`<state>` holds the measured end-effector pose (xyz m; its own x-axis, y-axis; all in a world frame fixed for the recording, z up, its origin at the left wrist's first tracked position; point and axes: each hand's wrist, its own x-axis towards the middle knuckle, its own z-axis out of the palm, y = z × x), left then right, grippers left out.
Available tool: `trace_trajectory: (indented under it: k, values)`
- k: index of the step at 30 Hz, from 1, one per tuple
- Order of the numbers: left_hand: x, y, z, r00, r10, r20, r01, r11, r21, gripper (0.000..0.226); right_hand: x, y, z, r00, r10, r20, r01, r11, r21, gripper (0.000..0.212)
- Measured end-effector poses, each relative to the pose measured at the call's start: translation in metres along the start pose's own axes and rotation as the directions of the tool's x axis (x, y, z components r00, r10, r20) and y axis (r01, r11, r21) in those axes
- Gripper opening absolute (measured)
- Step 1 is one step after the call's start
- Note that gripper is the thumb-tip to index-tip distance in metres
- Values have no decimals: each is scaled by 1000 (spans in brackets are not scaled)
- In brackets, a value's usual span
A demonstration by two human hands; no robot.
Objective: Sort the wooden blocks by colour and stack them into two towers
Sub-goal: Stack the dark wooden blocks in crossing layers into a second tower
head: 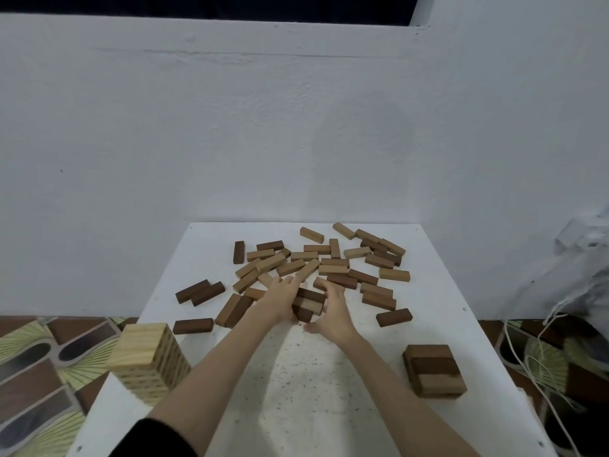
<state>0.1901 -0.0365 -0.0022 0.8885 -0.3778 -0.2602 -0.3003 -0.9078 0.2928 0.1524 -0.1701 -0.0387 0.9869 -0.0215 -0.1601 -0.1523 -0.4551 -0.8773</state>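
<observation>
Matt wooden blocks (393,274); speckled, seemingly smooth white table (313,390).

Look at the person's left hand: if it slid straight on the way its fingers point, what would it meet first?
The left hand points away toward the scattered pile. It would probably first meet the light block lying just beyond its fingertips, though depth is hard to judge.

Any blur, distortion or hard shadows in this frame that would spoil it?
Head view: wide-angle bending curves the wall edges; light is dim and even, shadows soft; loose blocks are fairly sharp; the bag at right is smeared; both hands, left hand and right hand, read clearly.
</observation>
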Motion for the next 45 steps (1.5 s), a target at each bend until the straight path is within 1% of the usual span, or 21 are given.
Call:
trace_trajectory:
  k: [3, 5, 7, 9, 11, 14, 16, 19, 21, 23, 25, 26, 28, 31, 34, 37, 45]
  values:
    - [-13, 5, 7, 1000, 0, -26, 0, 1000, -19, 91, -8, 7, -3, 1000, -21, 7, 22, 999, -42, 101]
    - [-23, 7, 13, 999, -13, -50, 12, 999, -30, 93, -16, 9, -7, 1000, 5, 21, -3, 997, -72, 105]
    - [-33, 11, 19, 996, -38, -75, 36, 999, -33, 93, -25, 10, -11, 998, 56, 29, -54, 997, -59, 104]
    - [-44, 15, 27, 991, -87, -103, 85, 996, -28, 90, -35, 13, -13, 996, 88, 23, -87, 995, -37, 100]
    - [-54, 21, 33, 977, -161, -138, 160, 987, -19, 82, -44, 15, -12, 994, 112, 3, -112, 994, -17, 95]
    - [-68, 33, 43, 940, -273, -205, 278, 961, -5, 72, -58, 17, -10, 989, 146, -32, -145, 989, 25, 87]
    - [-77, 40, 49, 920, -327, -218, 330, 944, -24, 71, -65, 19, -8, 984, 166, -60, -163, 985, 53, 82]
    - [-90, 44, 54, 909, -377, -180, 365, 926, -94, 78, -76, 21, -6, 976, 187, -113, -173, 977, 122, 70]
    - [-96, 41, 49, 890, -421, -173, 383, 898, -217, 77, -82, 20, -5, 968, 197, -155, -168, 970, 177, 64]
    - [-95, 33, 42, 873, -457, -171, 362, 842, -400, 66, -85, 18, -5, 957, 227, -182, -183, 956, 232, 62]
    - [-92, 25, 36, 884, -442, -151, 280, 760, -587, 52, -87, 14, -3, 945, 264, -194, -206, 939, 276, 63]
    - [-91, 22, 34, 896, -421, -139, 235, 717, -657, 46, -88, 12, -1, 940, 279, -199, -217, 934, 285, 63]
    - [-90, 18, 33, 917, -384, -110, 182, 646, -741, 39, -91, 8, 4, 932, 297, -208, -229, 927, 298, 63]
    - [-88, 17, 34, 925, -367, -92, 164, 610, -776, 35, -95, 1, 14, 928, 310, -208, -228, 912, 341, 63]
    - [-83, 18, 35, 925, -373, -68, 179, 589, -788, 33, -95, -4, 17, 924, 312, -223, -216, 904, 369, 63]
    - [-81, 18, 36, 922, -382, -56, 195, 586, -786, 32, -94, -6, 16, 923, 292, -249, -196, 916, 350, 64]
    - [-92, 14, 43, 902, -429, -55, 221, 567, -793, 31, -91, -9, 7, 952, 241, -191, -174, 934, 311, 64]
